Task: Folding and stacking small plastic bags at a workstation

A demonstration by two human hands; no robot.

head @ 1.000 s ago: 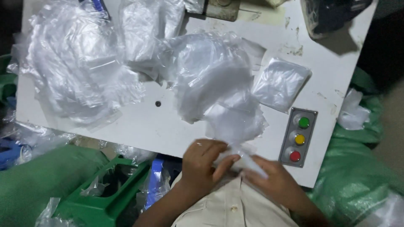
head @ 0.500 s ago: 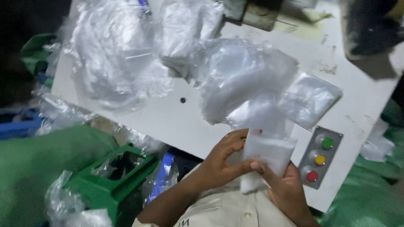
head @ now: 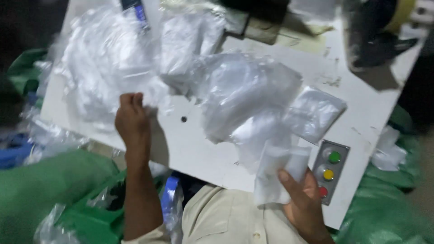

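Note:
My right hand (head: 304, 199) holds a small white folded cloth piece (head: 276, 174) near the table's front edge, thumb pressed on it. My left hand (head: 132, 118) reaches to the left over the white table (head: 181, 144), fingers curled at the edge of a big heap of clear plastic bags (head: 101, 72). Whether it grips a bag I cannot tell. A second pile of clear bags (head: 246, 95) lies in the table's middle, with a flat filled bag (head: 314, 113) to its right.
A grey button panel (head: 330, 169) with green, yellow and red buttons sits at the table's right front. A dark machine (head: 375, 31) stands at the back right. Green sacks (head: 40, 185) and a green crate (head: 86, 217) lie beside the table.
My left hand left the white piece and moved out to the left bag heap. My right hand keeps the white piece alone. The camera view shifted.

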